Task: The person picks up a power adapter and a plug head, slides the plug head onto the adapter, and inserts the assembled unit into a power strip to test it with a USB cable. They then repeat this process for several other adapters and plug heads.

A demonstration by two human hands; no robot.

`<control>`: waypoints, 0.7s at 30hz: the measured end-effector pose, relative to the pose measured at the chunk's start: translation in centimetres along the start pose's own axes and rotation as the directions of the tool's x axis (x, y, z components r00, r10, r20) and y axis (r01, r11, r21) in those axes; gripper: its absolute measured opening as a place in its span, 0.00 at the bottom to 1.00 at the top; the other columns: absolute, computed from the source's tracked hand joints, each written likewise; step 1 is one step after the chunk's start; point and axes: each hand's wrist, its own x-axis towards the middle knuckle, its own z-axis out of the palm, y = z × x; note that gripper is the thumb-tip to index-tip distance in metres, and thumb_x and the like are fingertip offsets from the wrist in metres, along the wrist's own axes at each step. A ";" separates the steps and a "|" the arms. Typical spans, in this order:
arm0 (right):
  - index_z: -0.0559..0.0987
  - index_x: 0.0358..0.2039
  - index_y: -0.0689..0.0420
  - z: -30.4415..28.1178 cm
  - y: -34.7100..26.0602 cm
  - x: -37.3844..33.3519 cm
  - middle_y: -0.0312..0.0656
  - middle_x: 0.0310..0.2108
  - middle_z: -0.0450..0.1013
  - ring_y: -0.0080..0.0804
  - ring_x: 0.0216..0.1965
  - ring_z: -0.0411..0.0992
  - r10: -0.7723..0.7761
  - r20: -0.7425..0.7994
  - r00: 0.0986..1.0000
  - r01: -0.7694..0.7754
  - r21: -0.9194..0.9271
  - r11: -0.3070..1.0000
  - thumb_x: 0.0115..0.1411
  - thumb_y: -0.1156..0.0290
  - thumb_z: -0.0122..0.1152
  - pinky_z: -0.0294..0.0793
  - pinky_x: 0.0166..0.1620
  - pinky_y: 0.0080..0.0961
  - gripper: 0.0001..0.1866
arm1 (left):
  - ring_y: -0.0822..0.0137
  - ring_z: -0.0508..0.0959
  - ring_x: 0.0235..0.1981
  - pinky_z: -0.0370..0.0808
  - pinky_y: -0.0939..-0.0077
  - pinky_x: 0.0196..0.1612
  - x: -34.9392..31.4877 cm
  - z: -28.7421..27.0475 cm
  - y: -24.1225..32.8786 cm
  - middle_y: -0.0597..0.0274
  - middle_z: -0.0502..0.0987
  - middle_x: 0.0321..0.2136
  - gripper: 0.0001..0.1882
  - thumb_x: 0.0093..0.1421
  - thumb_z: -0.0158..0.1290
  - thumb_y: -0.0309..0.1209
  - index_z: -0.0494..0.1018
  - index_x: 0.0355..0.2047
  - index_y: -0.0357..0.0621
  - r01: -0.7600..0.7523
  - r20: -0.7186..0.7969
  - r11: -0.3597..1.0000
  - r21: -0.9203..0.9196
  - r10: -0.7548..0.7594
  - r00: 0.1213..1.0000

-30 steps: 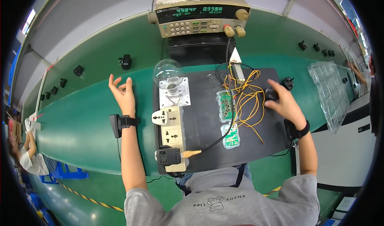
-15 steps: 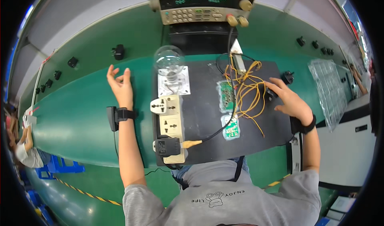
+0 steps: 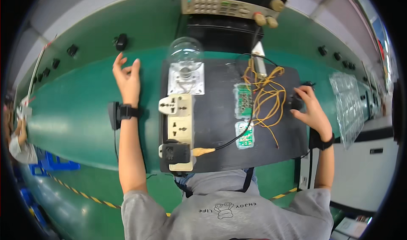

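Observation:
My left hand (image 3: pixel 128 82) is raised over the green conveyor belt (image 3: pixel 76 108), fingers apart and holding nothing. Just beyond its fingertips lies a black power adapter (image 3: pixel 121 42). At the right edge of the black work board (image 3: pixel 220 112), my right hand (image 3: pixel 313 112) has thumb and fingers closed round another black power adapter (image 3: pixel 295 100). Part of that adapter is covered by the fingers. A further black adapter (image 3: pixel 309 85) shows just behind this hand. Left of it, a loose bundle of yellow wires (image 3: pixel 271 98) lies beside two green circuit boards (image 3: pixel 244 134).
A power strip (image 3: pixel 180 127) with a black adapter plugged in stands at the board's left side. Behind it is a clear bulb (image 3: pixel 186 53) on a white base. A bench power supply (image 3: pixel 229 4) sits at the back. Clear plastic trays (image 3: pixel 347 108) lie to the right.
My right hand's fingers have closed round the black adapter at the board's edge. My left hand stays raised and open. The whole view has shifted slightly.

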 end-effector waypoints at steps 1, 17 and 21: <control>0.68 0.53 0.62 -0.7 -0.9 0.1 0.48 0.48 0.64 0.38 0.43 0.69 0.072 -0.053 0.996 -0.074 -0.031 0.997 0.45 0.80 0.63 0.72 0.35 0.23 0.32 | 0.72 0.72 0.32 0.70 0.78 0.36 0.0 0.0 -0.1 0.55 0.63 0.47 0.30 0.56 0.57 0.32 0.59 0.56 0.40 -0.015 -0.011 0.999 0.037 0.016 1.000; 0.66 0.52 0.64 5.1 -19.0 12.1 0.51 0.38 0.69 0.46 0.28 0.71 -0.325 0.043 0.945 0.308 0.219 0.926 0.52 0.71 0.64 0.73 0.30 0.31 0.28 | 0.72 0.71 0.25 0.72 0.77 0.34 -0.3 0.6 1.1 0.51 0.62 0.46 0.28 0.53 0.56 0.29 0.61 0.53 0.37 -0.079 -0.051 0.993 0.087 0.084 0.995; 0.65 0.53 0.67 5.8 -20.1 11.8 0.50 0.36 0.69 0.47 0.27 0.71 -0.399 0.002 0.917 0.399 0.003 0.917 0.52 0.69 0.63 0.71 0.28 0.34 0.30 | 0.72 0.71 0.25 0.72 0.77 0.33 -0.3 0.6 1.1 0.51 0.62 0.46 0.28 0.53 0.56 0.30 0.61 0.53 0.38 -0.066 -0.041 0.995 0.070 0.069 0.997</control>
